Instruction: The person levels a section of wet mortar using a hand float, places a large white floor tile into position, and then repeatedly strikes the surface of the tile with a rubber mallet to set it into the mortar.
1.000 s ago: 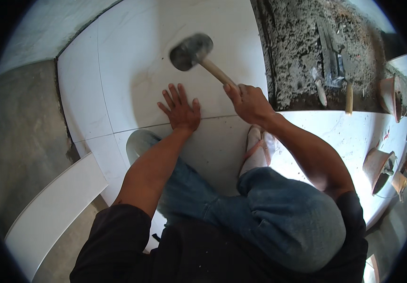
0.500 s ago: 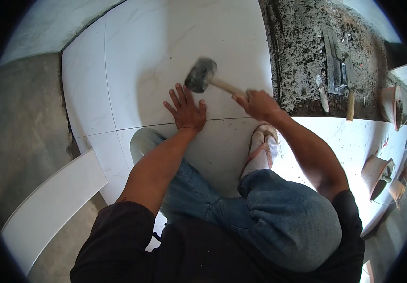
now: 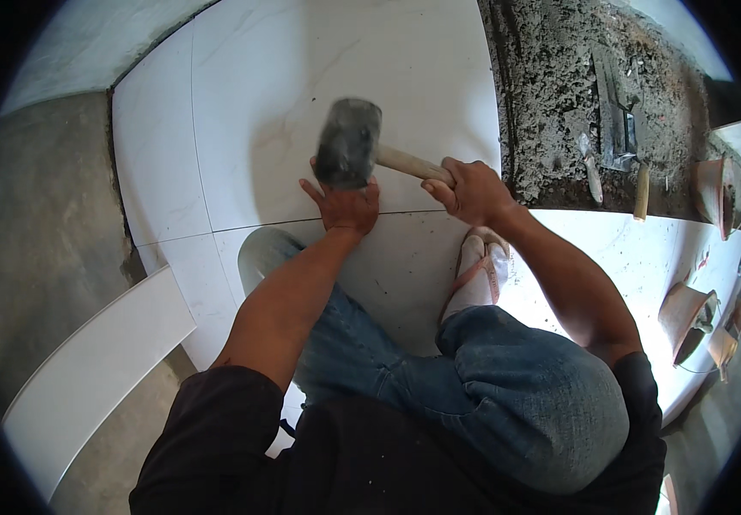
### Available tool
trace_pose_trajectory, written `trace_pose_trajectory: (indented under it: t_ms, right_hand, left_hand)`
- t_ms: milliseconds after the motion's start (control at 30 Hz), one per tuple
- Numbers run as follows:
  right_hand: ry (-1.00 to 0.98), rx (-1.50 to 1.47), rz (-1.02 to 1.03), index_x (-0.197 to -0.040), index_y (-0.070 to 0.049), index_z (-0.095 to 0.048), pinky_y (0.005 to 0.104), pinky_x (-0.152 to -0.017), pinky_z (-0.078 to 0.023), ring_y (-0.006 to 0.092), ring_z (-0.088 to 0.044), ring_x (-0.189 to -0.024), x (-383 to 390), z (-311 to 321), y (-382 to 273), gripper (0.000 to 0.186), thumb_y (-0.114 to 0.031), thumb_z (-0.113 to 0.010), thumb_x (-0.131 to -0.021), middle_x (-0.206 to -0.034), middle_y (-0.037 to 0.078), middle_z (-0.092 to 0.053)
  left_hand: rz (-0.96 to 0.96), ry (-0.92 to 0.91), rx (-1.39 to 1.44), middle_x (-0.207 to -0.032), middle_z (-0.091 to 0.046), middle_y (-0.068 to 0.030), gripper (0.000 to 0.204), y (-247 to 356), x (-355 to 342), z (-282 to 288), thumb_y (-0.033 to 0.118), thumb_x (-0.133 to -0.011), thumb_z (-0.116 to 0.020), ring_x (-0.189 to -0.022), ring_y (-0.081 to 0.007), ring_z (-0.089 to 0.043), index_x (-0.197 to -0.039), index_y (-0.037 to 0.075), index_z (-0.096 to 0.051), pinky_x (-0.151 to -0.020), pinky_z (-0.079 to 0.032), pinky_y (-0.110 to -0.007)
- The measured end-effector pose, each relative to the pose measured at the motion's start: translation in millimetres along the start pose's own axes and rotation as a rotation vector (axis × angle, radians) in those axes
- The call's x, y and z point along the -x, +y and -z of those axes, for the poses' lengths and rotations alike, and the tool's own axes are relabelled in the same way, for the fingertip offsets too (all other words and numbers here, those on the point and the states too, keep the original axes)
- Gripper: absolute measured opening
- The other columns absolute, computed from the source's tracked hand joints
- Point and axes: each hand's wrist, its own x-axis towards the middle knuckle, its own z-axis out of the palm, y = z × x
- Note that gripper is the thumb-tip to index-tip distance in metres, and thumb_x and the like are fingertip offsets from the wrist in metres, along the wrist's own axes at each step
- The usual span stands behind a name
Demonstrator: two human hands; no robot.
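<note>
My right hand (image 3: pixel 473 193) is closed round the wooden handle of a rubber mallet (image 3: pixel 349 142). The mallet's dark head hangs above a large white floor tile (image 3: pixel 413 77) and hides most of the fingers of my left hand (image 3: pixel 349 209). That left hand lies flat on the same tile, close to its near joint, with the thumb side and little finger showing spread apart. Whether the mallet touches anything beneath it I cannot tell.
Right of the tile lies a bed of rough grey mortar (image 3: pixel 542 103), bearing a notched trowel (image 3: pixel 619 129) and a small putty knife (image 3: pixel 591 172). Buckets (image 3: pixel 686 318) stand at far right. A loose white tile (image 3: pixel 104 369) leans at left. My sandalled foot (image 3: pixel 479 266) rests near the joint.
The mallet head has swung up toward me and a little left, so it now covers the left hand's fingers. My left hand has stayed nearly in place on the tile.
</note>
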Motion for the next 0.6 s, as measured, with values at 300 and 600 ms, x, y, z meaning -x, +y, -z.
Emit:
trace_pose_trajectory:
  t_ms: [300,600]
  right_hand:
    - [-0.126,0.021,0.003,-0.096,0.002,-0.064,0.0499,-0.075,-0.052,0.0457,-0.064,-0.084,2.4,9.9,-12.0,0.064,-0.057,-0.038,-0.097,-0.086,0.027,-0.066]
    - [-0.051,-0.037,0.019,-0.092,0.007,-0.065,0.0490,-0.074,-0.052,0.0440,-0.066,-0.081,-1.8,19.9,-9.9,0.072,-0.058,-0.035,-0.098,-0.078,0.029,-0.065]
  left_hand:
    - [0.019,-0.037,-0.026,-0.160,0.003,-0.0179,0.077,3.3,-0.3,5.3,0.050,-0.095,-0.033,-0.146,-0.0420,0.006,-0.153,0.003,-0.010,-0.111,0.006,-0.065]
    - [-0.015,0.049,-0.027,-0.160,0.001,-0.0174,0.078,2.4,0.3,-1.4,0.050,-0.095,-0.033,-0.146,-0.0418,0.005,-0.153,0.004,-0.008,-0.111,0.005,-0.065]
